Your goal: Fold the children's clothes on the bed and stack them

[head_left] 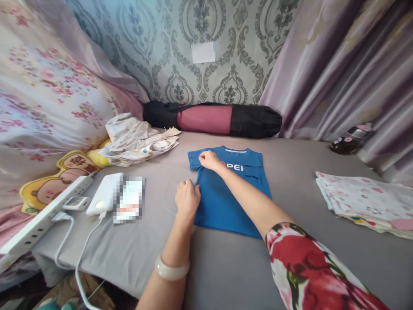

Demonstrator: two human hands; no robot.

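A small blue T-shirt [226, 202] lies spread on the grey sheet, its neckline away from me. White lettering crosses its chest, partly hidden by my right forearm. The sleeve on the right side lies folded inward over the front, while the left one points outward. My right hand [211, 160] reaches across to the left shoulder, fingers closed in a pinch on the cloth by that sleeve. Lower down, my left hand [187, 197] is closed at the shirt's left side edge, its fingertips partly hidden. A pale bangle [171, 269] circles my left wrist.
On the left are a phone [130, 200], a white power bank [105, 193] with a cable and a power strip [45, 215]. Crumpled cloth [138, 140] lies behind them. A long black and maroon bag [204, 120] lines the wall. Folded cloths [364, 200] and a bottle [350, 138] are right.
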